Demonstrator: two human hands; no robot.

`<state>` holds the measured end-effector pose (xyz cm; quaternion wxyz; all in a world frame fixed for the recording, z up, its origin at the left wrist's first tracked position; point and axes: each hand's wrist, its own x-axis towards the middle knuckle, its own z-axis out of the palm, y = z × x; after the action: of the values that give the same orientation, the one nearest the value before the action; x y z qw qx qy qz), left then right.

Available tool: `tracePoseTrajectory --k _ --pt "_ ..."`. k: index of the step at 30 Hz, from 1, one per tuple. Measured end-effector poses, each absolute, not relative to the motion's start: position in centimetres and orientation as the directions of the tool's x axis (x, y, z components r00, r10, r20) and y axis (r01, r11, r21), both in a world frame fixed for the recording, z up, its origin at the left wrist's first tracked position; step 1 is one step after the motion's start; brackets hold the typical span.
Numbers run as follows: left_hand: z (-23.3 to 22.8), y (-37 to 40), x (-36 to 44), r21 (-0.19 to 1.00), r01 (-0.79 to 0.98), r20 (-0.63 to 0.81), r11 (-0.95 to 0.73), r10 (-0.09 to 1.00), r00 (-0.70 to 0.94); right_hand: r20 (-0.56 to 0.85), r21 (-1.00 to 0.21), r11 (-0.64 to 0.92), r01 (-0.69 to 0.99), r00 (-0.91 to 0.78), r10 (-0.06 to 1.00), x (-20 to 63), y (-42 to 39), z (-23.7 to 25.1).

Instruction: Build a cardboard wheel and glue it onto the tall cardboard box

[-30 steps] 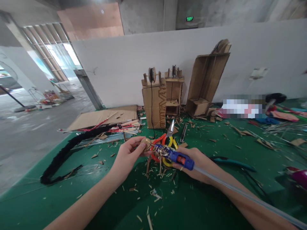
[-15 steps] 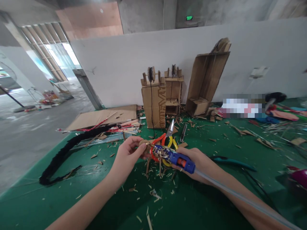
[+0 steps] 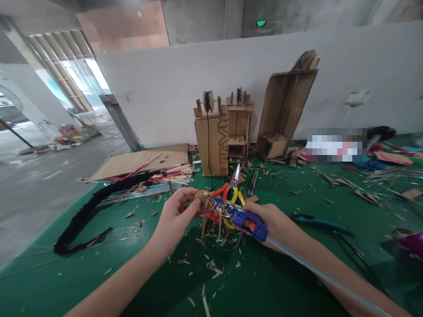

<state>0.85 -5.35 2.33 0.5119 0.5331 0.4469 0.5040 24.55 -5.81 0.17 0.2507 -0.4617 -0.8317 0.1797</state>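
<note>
Between the two hands, the left hand (image 3: 175,218) pinches a small round tan cardboard disc (image 3: 200,197) while the right hand (image 3: 276,222) grips a blue hot-glue gun (image 3: 239,215), nozzle touching the disc. Gluing seems under way; next calls for steady pressing. Beyond lie orange-and-yellow-handled scissors (image 3: 231,190) on the green floor mat (image 3: 231,281).

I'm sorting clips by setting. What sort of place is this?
Probably a craft workshop on an industrial floor: cardboard models by a white partition, scraps on a green mat, a glue gun in hand.
</note>
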Motion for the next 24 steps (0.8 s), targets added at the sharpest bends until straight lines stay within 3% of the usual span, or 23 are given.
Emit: tracePoseTrajectory --k 14,24 --pt "2.50 -5.98 1.22 0.986 -0.165 0.018 0.001 0.994 0.112 0.215 -0.478 0.525 0.704 -0.485 0.847 24.73 -5.66 0.25" --pt "2.40 -6.13 1.57 0.969 -0.238 -0.038 0.071 0.990 0.138 0.333 -0.387 0.625 0.678 -0.529 0.780 24.49 -6.10 0.85"
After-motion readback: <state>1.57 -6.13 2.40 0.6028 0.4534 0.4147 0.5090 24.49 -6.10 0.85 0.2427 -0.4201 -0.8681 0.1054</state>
